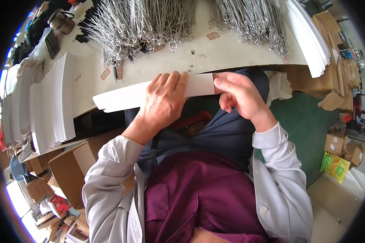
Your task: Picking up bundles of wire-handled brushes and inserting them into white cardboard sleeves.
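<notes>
- The left hand [163, 97] lies over the middle of a long white carton [123, 96], gripping it from above; I can't pick out its thumb, and the palm covers that stretch of the carton.
- The right hand [241, 91] pinches the carton's right end, thumb on the near face; the tip of its forefinger is lost behind or inside that end, I can't say which. Its other fingers curl in loosely.
- The carton is held flat and nearly level above the lap, just off the near edge of the table [166, 62]. Whether anything is inside I can't tell.
- Between the dark trousers [215, 137] something red [194, 121] shows, too shadowed to make out.
- Across the table lie two heaps of wire stems with looped ends, the left [150, 24] and the right [255, 24], both cut off at the top.
- White cartons stand stacked at the left [63, 97] and lie layered at the far right [310, 36].
- A metal flask [62, 21] sits at the upper left by black, blurry stuff.
- Below the left stack, an open cardboard box [75, 162] is partly hidden by the sleeve [109, 178].
</notes>
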{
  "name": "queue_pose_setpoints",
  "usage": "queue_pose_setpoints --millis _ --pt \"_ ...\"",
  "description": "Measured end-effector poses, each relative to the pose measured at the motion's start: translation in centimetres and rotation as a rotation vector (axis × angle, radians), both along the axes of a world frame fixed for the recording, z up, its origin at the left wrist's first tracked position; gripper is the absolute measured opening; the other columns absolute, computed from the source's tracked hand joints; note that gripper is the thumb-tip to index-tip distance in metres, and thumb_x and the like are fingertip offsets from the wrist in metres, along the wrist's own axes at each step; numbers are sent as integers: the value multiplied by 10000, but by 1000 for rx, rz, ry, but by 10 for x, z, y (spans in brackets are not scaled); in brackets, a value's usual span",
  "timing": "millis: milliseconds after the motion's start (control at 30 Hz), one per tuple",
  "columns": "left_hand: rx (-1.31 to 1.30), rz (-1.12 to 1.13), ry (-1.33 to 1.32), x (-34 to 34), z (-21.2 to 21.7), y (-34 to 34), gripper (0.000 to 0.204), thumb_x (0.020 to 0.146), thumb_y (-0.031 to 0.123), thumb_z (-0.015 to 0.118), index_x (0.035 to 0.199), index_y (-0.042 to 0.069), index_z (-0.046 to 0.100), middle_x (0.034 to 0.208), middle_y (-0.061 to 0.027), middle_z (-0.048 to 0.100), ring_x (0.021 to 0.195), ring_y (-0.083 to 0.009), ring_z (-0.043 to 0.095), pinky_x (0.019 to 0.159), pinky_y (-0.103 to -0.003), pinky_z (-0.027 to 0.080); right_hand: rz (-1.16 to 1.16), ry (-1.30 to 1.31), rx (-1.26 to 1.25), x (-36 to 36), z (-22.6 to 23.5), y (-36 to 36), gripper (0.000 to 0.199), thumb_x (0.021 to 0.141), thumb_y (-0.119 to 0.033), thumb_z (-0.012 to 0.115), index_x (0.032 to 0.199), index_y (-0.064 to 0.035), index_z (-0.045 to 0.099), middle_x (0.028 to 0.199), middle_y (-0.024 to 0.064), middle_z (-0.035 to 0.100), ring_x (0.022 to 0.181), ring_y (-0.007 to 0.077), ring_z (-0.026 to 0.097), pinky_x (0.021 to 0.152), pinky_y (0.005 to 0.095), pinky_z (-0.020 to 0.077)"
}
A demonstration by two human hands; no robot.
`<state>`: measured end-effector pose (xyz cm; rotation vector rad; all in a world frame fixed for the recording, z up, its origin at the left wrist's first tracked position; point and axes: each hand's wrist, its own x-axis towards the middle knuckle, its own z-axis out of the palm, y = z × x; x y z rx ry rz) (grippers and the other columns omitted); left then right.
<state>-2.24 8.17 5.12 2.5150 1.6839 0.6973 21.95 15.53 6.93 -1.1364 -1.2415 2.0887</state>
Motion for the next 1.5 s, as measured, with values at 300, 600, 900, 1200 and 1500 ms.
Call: queue_pose_setpoints --millis 300,600,900,1200,1500 --pt "-101 8 -63 11 11 11 606 739 167 813 1265 -43 598 1158 -208 662 1064 -381 658 912 -454 538 287 -650 1581 -32 -12 -3 598 820 -200 802 1332 26 590 1247 176 645 1163 339 609 1057 440 470" --pt "-157 18 -38 -28 21 -5 680 747 216 843 1317 -43 577 1205 -210 645 1120 -397 629 955 -476 513 383 -618 1522 -13 -2 9 611 826 -232 805 1318 51 581 1230 176 647 1158 340 604 1052 431 462" --pt "-207 49 -53 -19 18 0 693 756 224 842 1332 -47 568 1227 -214 638 1145 -398 619 979 -472 503 438 -671 1650 -31 -2 13 589 845 -269 791 1309 35 593 1213 158 654 1124 318 611 1006 423 487" --pt "-62 125 48 -42 12 13 639 830 216 793 1353 -60 550 1270 -246 638 1173 -413 610 1010 -476 491 345 -657 1779 -36 -9 57 541 847 -228 785 1339 -56 638 1240 105 661 1159 305 605 1037 422 486" --pt "10 217 -38 -35 -9 13 529 868 207 749 1301 -58 602 1261 -231 659 1175 -407 619 1012 -475 497 299 -604 1695 -39 -30 55 554 825 -167 798 1348 -77 643 1292 96 658 1194 296 590 1054 409 488"
